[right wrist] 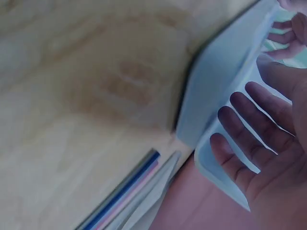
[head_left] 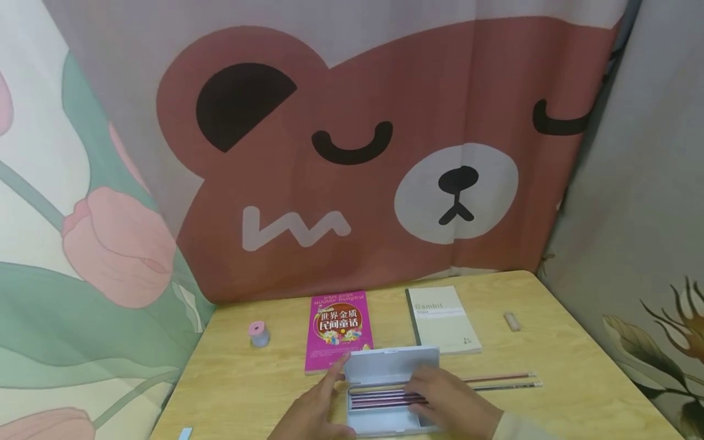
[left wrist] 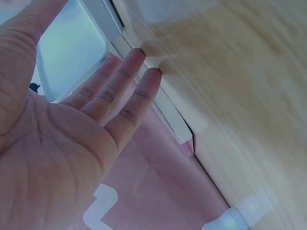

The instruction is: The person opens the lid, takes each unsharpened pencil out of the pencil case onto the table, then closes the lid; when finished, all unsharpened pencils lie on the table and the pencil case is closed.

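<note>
A pale blue pencil case [head_left: 385, 421] lies with its lid up near the table's front edge. Several dark and purple pencils [head_left: 379, 398] lie side by side in it. At the case's left end is my left hand [head_left: 315, 406], index finger by the lid's corner and thumb low by the front corner; in the left wrist view its other fingers stretch out straight. My right hand [head_left: 448, 397] reaches over the right part of the case, fingertips at the pencils' right ends. The right wrist view shows its fingers [right wrist: 235, 124] loosely bent and spread inside the case.
Two loose pencils [head_left: 508, 386] lie right of the case. Behind it are a pink book [head_left: 338, 330] and a pale notebook [head_left: 445, 324]. An eraser [head_left: 512, 322] lies farther right; a small pink-topped cylinder [head_left: 259, 335] stands left. Printed curtains [head_left: 352, 183] surround the table [head_left: 231, 379].
</note>
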The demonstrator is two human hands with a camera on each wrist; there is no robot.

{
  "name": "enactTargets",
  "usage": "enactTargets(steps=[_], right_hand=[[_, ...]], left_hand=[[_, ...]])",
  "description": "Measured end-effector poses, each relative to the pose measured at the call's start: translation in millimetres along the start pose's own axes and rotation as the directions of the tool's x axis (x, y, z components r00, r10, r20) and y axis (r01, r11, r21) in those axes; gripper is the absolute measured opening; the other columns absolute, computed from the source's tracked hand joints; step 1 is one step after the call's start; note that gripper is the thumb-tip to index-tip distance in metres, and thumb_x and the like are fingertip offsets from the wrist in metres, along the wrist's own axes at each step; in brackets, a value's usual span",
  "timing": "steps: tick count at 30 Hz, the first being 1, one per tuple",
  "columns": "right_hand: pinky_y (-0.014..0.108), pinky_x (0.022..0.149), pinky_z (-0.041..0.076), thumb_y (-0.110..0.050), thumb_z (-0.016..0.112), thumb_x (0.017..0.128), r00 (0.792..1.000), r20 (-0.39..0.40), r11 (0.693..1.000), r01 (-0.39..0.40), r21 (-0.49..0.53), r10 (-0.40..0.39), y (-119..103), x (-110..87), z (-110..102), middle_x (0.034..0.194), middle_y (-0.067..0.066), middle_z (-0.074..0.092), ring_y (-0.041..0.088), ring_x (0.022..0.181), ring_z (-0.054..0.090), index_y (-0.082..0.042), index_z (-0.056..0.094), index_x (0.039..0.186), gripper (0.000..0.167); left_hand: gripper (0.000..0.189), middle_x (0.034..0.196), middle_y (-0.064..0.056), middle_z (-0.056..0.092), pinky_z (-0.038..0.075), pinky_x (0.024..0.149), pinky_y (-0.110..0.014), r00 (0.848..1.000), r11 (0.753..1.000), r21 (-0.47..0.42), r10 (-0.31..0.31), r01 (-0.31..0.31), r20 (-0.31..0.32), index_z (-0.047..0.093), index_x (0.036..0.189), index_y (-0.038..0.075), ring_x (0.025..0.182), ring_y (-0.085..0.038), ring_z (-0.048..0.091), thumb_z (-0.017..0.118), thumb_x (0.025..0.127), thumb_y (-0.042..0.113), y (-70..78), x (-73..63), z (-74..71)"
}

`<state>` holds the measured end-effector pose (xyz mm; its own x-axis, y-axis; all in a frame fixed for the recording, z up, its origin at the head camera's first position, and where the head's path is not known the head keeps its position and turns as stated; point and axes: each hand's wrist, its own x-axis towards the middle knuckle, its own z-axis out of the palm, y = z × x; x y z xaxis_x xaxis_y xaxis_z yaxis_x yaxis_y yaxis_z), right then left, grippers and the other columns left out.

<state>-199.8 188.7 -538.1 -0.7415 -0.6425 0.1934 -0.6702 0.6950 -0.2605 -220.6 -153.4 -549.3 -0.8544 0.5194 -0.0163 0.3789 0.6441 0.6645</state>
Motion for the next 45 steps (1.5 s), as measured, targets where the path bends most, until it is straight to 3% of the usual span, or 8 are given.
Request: enactTargets(steps=[6,13,17,22,26,29,36,45], right_hand=[[0.031,0.086,0.060,-0.032,0.076,0.106,0.993,-0.086,0.995,0.076,-0.063,-0.081,-1,-1.0,16,0.111,-0.011,0.065,0.004,0.098,0.058,-0.021,0.079,0.114,0.014],[0.028,0.080,0.058,-0.034,0.075,0.106,0.998,0.011,0.996,-0.065,0.058,0.065,-5,6.2,15,0.103,-0.020,0.059,-0.004,0.090,0.051,-0.027,0.077,0.108,0.008],[0.028,0.080,0.058,-0.032,0.078,0.105,0.994,0.035,0.991,-0.104,0.081,0.101,-6,8.7,14,0.101,-0.020,0.060,-0.004,0.090,0.052,-0.027,0.075,0.106,0.006],[0.034,0.091,0.062,-0.034,0.074,0.107,0.992,0.049,0.986,-0.120,0.116,0.115,-7,8.9,14,0.112,-0.014,0.067,0.000,0.101,0.060,-0.022,0.072,0.121,0.019],[0.048,0.109,0.060,-0.044,0.066,0.111,0.993,0.033,0.987,-0.119,0.110,0.116,-9,8.1,15,0.137,-0.002,0.071,0.017,0.125,0.068,-0.014,0.063,0.145,0.046],[0.054,0.114,0.057,-0.051,0.059,0.112,0.992,0.024,0.987,-0.128,0.101,0.126,-10,8.9,16,0.147,0.002,0.068,0.026,0.136,0.066,-0.013,0.059,0.154,0.056],[0.055,0.116,0.055,-0.048,0.056,0.115,0.986,0.028,0.982,-0.168,0.082,0.167,-12,13.7,19,0.149,-0.001,0.068,0.026,0.139,0.065,-0.021,0.061,0.156,0.049],[0.051,0.107,0.061,-0.040,0.063,0.113,0.991,0.002,0.991,-0.136,0.007,0.136,-13,15.2,20,0.133,-0.007,0.071,0.018,0.125,0.068,-0.025,0.070,0.143,0.034]], left_hand=[[0.134,0.152,-0.008,0.065,0.061,0.105,-0.062,0.998,0.999,-0.004,-0.050,0.050,0.029,0.009,0.176,0.045,0.127,-0.035,0.071,0.099,0.078,0.052,0.2,0.7,3.4],[0.135,0.152,-0.009,0.066,0.061,0.105,-0.062,1.000,1.000,0.016,-0.024,0.024,0.018,0.008,0.177,0.043,0.127,-0.034,0.071,0.099,0.077,0.053,0.7,1.1,1.6],[0.135,0.153,-0.007,0.066,0.060,0.106,-0.063,0.999,0.999,0.005,-0.042,0.042,0.016,0.009,0.177,0.043,0.128,-0.033,0.071,0.099,0.077,0.053,1.9,1.3,0.7],[0.135,0.152,-0.008,0.066,0.061,0.105,-0.061,1.000,1.000,0.009,-0.023,0.023,0.011,0.009,0.178,0.041,0.125,-0.030,0.072,0.100,0.077,0.052,0.9,0.6,0.3],[0.135,0.151,-0.008,0.066,0.062,0.104,-0.059,1.000,1.000,0.013,-0.009,0.008,0.008,0.009,0.177,0.042,0.122,-0.027,0.072,0.099,0.078,0.052,0.2,-0.2,0.0],[0.134,0.151,-0.008,0.066,0.062,0.103,-0.058,1.000,1.000,0.010,-0.003,0.003,0.005,0.009,0.177,0.042,0.121,-0.026,0.072,0.099,0.078,0.051,0.2,-0.3,-0.4],[0.134,0.150,-0.008,0.068,0.063,0.103,-0.056,1.000,1.000,0.016,0.007,-0.007,-0.001,0.009,0.178,0.041,0.123,-0.027,0.071,0.099,0.079,0.050,0.4,-0.1,-0.8],[0.137,0.151,-0.009,0.067,0.061,0.106,-0.061,1.000,1.000,0.026,-0.008,0.008,0.000,0.007,0.177,0.042,0.131,-0.035,0.070,0.099,0.077,0.051,2.0,0.3,-0.1]])
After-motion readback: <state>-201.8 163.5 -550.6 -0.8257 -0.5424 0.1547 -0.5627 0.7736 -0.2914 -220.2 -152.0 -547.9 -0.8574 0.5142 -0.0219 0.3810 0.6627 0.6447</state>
